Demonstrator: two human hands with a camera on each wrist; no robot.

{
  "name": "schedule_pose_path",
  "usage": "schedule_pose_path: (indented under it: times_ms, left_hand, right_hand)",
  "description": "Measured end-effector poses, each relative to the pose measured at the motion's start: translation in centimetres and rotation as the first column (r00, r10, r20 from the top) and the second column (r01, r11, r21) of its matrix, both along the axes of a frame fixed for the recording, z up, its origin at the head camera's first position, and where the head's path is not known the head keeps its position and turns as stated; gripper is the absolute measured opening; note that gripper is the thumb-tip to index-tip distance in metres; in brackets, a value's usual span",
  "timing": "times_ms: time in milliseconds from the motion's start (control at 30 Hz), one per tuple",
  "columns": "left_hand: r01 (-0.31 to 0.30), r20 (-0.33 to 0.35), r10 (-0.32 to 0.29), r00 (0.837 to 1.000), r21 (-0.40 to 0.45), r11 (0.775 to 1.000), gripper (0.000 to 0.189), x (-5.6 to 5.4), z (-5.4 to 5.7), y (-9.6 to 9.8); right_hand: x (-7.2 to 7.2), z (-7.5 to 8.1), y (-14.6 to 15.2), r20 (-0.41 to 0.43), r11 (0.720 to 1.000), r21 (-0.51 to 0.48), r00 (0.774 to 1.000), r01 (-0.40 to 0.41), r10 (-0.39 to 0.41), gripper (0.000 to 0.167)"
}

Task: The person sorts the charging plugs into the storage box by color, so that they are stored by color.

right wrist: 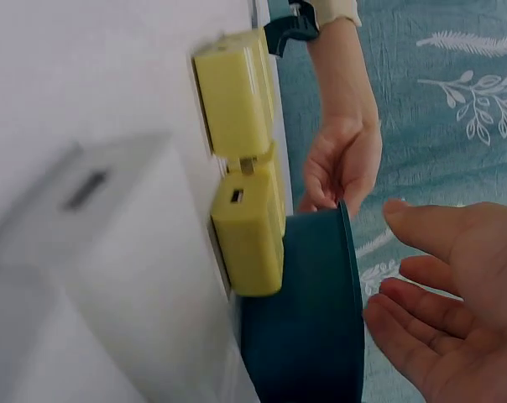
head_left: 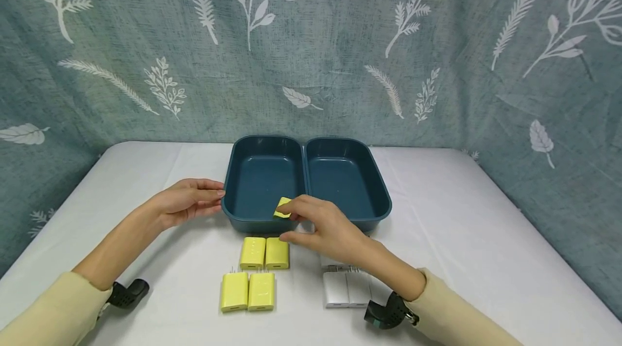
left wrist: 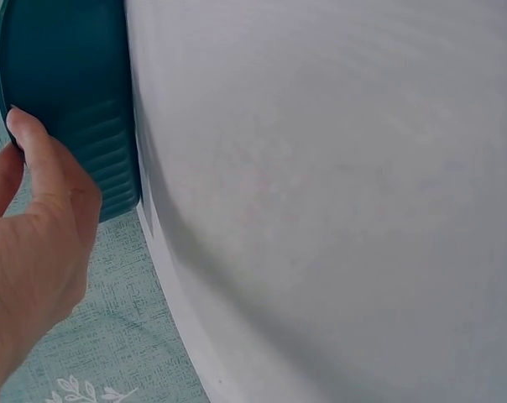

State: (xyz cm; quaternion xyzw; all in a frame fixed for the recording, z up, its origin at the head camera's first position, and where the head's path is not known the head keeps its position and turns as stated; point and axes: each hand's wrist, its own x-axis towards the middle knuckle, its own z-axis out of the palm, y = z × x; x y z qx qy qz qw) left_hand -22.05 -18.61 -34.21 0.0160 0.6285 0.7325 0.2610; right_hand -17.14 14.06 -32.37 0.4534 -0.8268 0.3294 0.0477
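Note:
My left hand is at the left side of the two-compartment blue tray, its extended fingertips touching the wall near the rim. In the left wrist view, its fingers meet the rim from outside. My right hand hovers over the front of the left compartment. Just beyond its fingertips a yellow charger plug shows, partly hidden by the fingers. The right wrist view shows the thumb and fingers of the right hand spread apart, with nothing visible between them. Several yellow charger plugs stand in front of the tray.
Several white charger plugs stand on the white tablecloth below my right forearm, partly hidden by it. The right compartment's floor is bare. A teal leaf-patterned curtain hangs behind the table.

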Motion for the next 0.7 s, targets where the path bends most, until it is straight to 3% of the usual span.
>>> schedule_pose_path:
  times_ms: [300, 533, 700]
  left_hand:
    - [-0.001, -0.003, 0.001, 1.0, 0.0, 1.0, 0.048, 0.1, 0.1, 0.0]
    - [0.003, -0.002, -0.003, 1.0, 0.004, 1.0, 0.05, 0.2, 0.0, 0.0]
    - [0.002, -0.003, -0.002, 1.0, -0.002, 1.0, 0.051, 0.2, 0.1, 0.1]
  right_hand:
    - [1.3, -0.6, -0.1, 0.066, 0.996, 0.08, 0.998, -0.03, 0.025, 0.046]
    - [1.4, -1.2, 0.2, 0.092, 0.991, 0.116, 0.994, -0.064, 0.053, 0.048]
    - [1.7, -1.1, 0.1, 0.105, 0.979, 0.196, 0.994, -0.059, 0.039, 0.047]
